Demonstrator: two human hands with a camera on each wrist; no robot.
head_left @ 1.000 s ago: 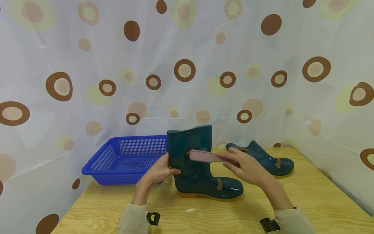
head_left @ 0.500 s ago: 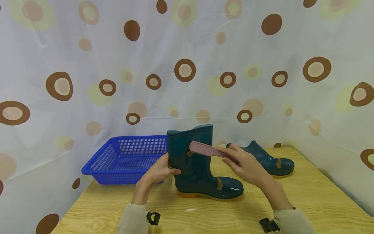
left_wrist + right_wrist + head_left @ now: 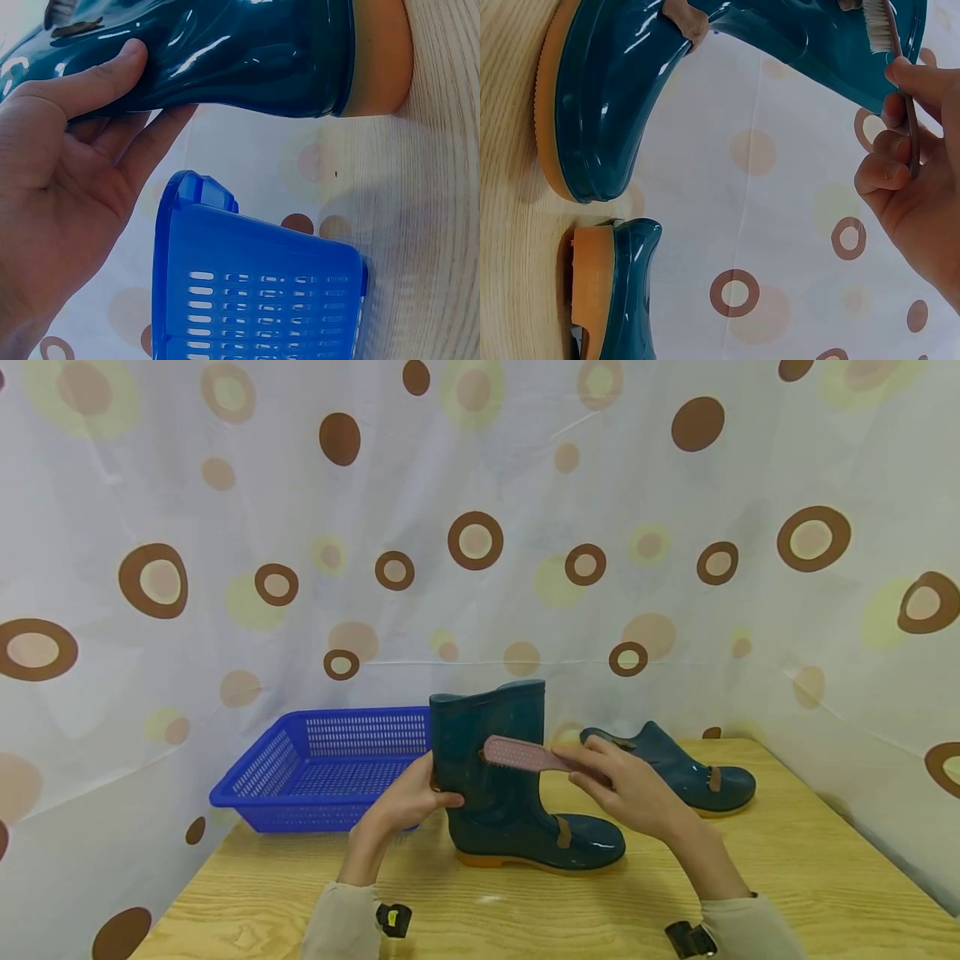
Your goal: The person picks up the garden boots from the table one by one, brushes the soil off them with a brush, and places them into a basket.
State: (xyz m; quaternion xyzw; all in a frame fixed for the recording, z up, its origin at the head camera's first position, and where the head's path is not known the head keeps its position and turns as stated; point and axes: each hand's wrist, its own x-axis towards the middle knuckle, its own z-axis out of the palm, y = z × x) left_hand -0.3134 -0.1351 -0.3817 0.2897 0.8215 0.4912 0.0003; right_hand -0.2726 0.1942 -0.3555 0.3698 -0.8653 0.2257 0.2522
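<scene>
A glossy dark green rubber boot (image 3: 506, 806) with an orange sole stands upright on the table, toe to the right. My left hand (image 3: 408, 795) grips the back of its shaft, thumb across the near side, as the left wrist view also shows. Between the thumb and curled fingers of my right hand (image 3: 630, 787) is the handle of a pinkish scrubbing brush (image 3: 517, 753). Its pale bristles (image 3: 877, 28) face the shaft, right at a brown patch that the brush head partly covers. Another brown patch (image 3: 563, 832) marks the instep.
Behind on the right lies a second green boot (image 3: 686, 768), also with a brown patch (image 3: 715, 778) on its instep. A blue perforated plastic basket (image 3: 322, 817) sits at the back left, partly behind the left hand. A dotted curtain (image 3: 480, 627) hangs behind the wooden table (image 3: 480, 927).
The brush has moved up the shaft, then back down and slightly left over the brown patch, with the right hand following. The left hand and the boot have stayed in place.
</scene>
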